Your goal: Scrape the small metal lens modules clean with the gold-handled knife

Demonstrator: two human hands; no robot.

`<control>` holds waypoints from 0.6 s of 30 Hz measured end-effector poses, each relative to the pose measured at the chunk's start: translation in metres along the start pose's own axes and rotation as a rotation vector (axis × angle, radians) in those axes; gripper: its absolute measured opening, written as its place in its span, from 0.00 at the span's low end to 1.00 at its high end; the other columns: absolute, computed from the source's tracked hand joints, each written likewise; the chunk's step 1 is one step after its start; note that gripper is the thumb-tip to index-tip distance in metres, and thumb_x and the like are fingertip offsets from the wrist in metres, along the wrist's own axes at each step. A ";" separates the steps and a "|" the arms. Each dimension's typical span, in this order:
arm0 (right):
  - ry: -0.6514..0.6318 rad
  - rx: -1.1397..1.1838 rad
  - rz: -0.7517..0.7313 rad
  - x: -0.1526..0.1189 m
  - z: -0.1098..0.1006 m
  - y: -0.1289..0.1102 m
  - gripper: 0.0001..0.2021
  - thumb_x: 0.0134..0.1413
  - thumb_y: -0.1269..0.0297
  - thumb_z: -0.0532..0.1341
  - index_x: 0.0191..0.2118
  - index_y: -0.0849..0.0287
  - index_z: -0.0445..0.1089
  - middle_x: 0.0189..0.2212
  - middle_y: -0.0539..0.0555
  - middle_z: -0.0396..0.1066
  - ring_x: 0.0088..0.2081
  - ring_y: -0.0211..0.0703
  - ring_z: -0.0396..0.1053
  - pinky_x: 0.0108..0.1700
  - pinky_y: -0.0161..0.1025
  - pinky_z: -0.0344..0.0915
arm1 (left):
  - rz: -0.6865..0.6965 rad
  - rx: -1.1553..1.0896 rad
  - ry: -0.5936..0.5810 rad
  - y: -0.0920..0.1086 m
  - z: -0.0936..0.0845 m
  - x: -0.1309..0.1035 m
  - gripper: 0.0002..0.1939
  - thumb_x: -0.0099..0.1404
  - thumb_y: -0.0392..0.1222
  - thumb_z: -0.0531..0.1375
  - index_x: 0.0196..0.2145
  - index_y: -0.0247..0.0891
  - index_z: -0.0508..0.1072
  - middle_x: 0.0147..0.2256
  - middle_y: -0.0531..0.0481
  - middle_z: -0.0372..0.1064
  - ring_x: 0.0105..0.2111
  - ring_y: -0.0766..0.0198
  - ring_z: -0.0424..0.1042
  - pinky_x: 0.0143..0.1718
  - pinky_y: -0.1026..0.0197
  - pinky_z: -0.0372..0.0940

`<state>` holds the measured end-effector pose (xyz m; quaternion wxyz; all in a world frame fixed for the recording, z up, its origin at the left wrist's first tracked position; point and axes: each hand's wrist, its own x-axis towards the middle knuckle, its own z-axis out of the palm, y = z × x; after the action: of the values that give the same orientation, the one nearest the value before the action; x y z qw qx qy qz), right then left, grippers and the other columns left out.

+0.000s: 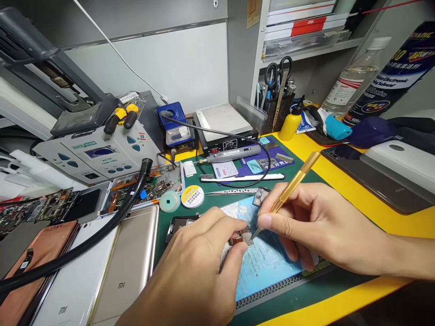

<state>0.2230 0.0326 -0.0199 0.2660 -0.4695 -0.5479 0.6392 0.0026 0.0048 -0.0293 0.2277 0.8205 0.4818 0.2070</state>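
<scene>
A small metal and brown electronic part (244, 236) is pinched between the thumb and fingers of my left hand (199, 256), low over a scuffed blue pad (261, 271). My right hand (299, 222) grips a gold-handled craft knife (297, 181) like a pen. The thin blade tip meets or nearly meets the right edge of the part; whether they touch is too small to tell. Just behind my right fingertips sits a small metal-framed piece (260, 197). Another dark-framed piece (176, 225) is partly hidden behind my left hand.
Phones (127, 253) and a black hose (112, 224) lie at left, near a tray of circuit boards (166, 181) and a grey station (102, 154). Behind the pad are tweezers (231, 192), a white brush (248, 177) and a yellow bottle (290, 124). A dark phone (370, 176) lies right.
</scene>
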 end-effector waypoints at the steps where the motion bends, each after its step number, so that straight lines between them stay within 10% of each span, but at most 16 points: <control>1: 0.001 -0.004 -0.004 0.000 0.000 0.001 0.10 0.54 0.59 0.70 0.36 0.59 0.73 0.14 0.46 0.67 0.13 0.32 0.61 0.14 0.26 0.61 | -0.005 -0.004 -0.010 0.000 0.000 0.000 0.13 0.69 0.36 0.57 0.48 0.50 0.74 0.40 0.56 0.73 0.35 0.65 0.72 0.35 0.60 0.62; 18: -0.037 -0.007 -0.007 0.003 -0.002 0.002 0.11 0.56 0.59 0.70 0.38 0.59 0.71 0.15 0.45 0.68 0.12 0.32 0.60 0.13 0.25 0.60 | 0.084 -0.069 -0.015 -0.002 -0.005 0.006 0.15 0.69 0.34 0.58 0.49 0.42 0.79 0.37 0.50 0.73 0.34 0.65 0.71 0.30 0.64 0.62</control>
<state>0.2239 0.0350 -0.0228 0.2561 -0.4567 -0.5567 0.6450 0.0015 0.0113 -0.0258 0.2505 0.8332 0.4378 0.2267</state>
